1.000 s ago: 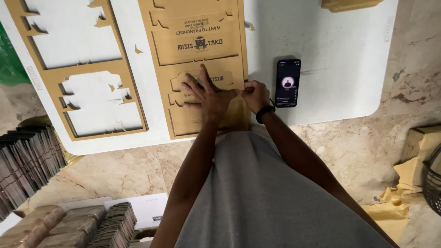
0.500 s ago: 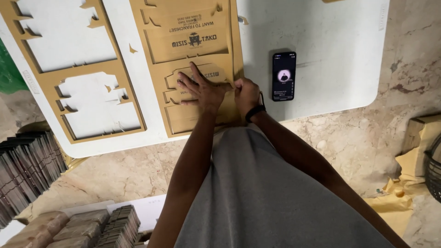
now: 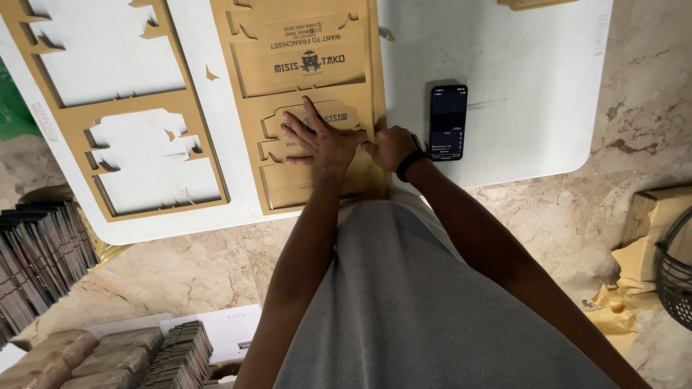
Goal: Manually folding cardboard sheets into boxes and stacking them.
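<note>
Die-cut cardboard sheet (image 3: 303,108): lay flat on white table (image 3: 533,86). Left hand (image 3: 322,140) pressed on it, fingers spread, gripping nothing. Right hand (image 3: 389,148) curled at its edge; hold unclear. Phone (image 3: 447,121) lay beside the sheet.

— What lies under the hands?

— A flat brown die-cut cardboard sheet (image 3: 306,79), printed in dark ink, spread on the white table with its near end reaching the table's front edge.

— Its state?

— Box-shaped blanks are scored into it and sit in their frame — a large panel farther up, smaller notched ones nearer. The sheet lies flat, unfolded, its right edge straight and running away from the viewer.
</note>
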